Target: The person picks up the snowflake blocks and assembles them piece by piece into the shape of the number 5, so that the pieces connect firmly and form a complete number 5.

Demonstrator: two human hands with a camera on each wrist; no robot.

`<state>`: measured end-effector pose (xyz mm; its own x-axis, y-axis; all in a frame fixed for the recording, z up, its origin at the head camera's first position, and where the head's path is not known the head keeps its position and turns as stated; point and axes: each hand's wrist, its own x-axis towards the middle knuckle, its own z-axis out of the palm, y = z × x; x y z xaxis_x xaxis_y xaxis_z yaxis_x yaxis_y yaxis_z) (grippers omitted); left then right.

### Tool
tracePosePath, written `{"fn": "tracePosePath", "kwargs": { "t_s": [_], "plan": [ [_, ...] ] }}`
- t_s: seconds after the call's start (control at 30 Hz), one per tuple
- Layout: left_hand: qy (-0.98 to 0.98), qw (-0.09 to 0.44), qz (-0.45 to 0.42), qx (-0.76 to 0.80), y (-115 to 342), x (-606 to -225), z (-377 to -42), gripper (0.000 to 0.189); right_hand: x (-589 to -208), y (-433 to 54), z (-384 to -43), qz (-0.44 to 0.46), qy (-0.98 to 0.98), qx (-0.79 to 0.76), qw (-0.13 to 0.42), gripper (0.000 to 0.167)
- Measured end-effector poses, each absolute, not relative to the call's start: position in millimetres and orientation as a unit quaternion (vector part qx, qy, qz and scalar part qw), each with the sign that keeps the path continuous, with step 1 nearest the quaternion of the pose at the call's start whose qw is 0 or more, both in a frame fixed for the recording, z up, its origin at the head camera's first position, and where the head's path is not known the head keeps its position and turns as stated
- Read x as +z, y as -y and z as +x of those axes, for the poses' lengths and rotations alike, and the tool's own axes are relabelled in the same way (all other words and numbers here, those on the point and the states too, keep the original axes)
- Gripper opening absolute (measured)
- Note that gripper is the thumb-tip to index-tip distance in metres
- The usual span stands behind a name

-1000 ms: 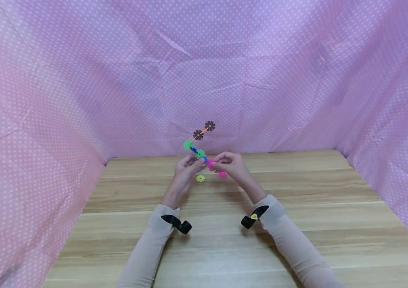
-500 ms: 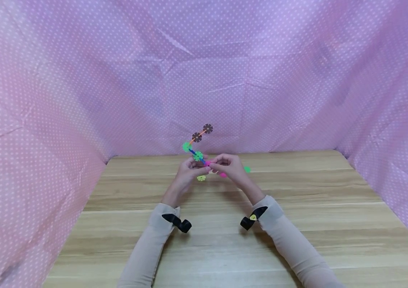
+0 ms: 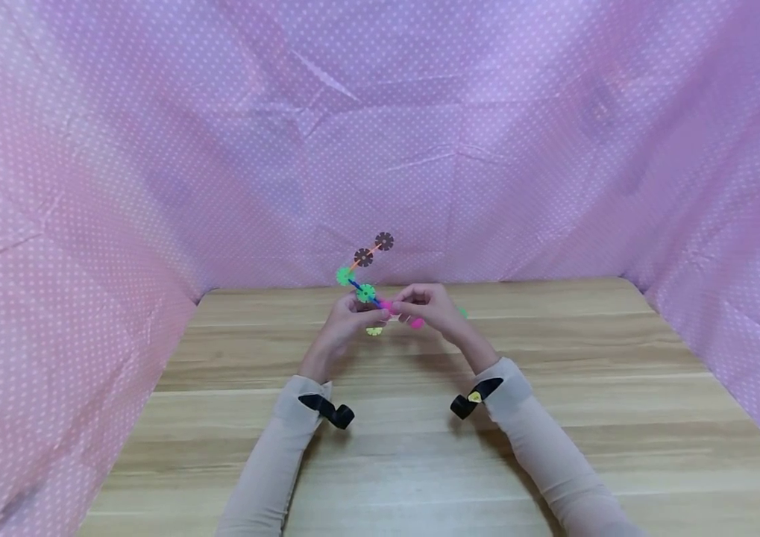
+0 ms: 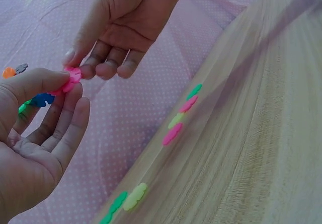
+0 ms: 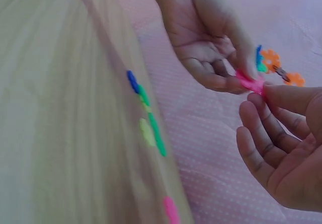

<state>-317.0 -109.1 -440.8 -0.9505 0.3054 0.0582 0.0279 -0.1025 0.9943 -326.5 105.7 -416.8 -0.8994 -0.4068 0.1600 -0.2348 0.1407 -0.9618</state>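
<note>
A zigzag chain of notched plastic snowflake discs rises from between the hands above the table, with brown discs point(image 3: 363, 257) and orange ones at its far end. Green discs point(image 3: 366, 293) and blue ones follow nearer the hands. At the low end is pink plastic point(image 4: 74, 75), which the left hand point(image 3: 346, 326) pinches between thumb and fingers. From the other side, the right hand point(image 3: 435, 307) pinches the pink end too, thumb against forefinger. The fingertips of both hands almost meet there and hide part of the pink piece point(image 5: 251, 81).
Loose discs lie flat on the wooden table point(image 3: 393, 447) below the hands, among them a yellow disc point(image 3: 374, 331), a pink disc point(image 3: 416, 323) and a green disc point(image 3: 463, 312). A blue disc point(image 5: 132, 81) shows in the right wrist view. Pink dotted cloth point(image 3: 380, 149) encloses the table's back and sides.
The chain has sunk slightly and shifted a little left. My left thumb has moved right onto the pink end, where the right hand keeps its pinch.
</note>
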Motion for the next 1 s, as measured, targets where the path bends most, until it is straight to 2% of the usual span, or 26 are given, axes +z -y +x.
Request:
{"fn": "tracePosePath", "kwargs": {
  "t_s": [0.2,0.57,0.87,1.0],
  "plan": [
    [-0.667,0.109,0.115,0.728,111,-442,-317,0.017,-408,-127,-336,-0.217,-0.773,-0.588,0.093,0.024],
    [-0.665,0.137,0.12,0.724,117,-439,-312,0.015,-390,-170,-352,-0.246,-0.852,-0.426,0.179,0.023],
    [-0.674,0.132,0.116,0.717,118,-438,-306,0.018,-397,-202,-365,-0.257,-0.876,-0.354,0.203,0.028],
    [-0.678,0.128,0.117,0.715,117,-438,-303,0.018,-408,-214,-369,-0.266,-0.877,-0.351,0.192,0.028]
  ]
}}
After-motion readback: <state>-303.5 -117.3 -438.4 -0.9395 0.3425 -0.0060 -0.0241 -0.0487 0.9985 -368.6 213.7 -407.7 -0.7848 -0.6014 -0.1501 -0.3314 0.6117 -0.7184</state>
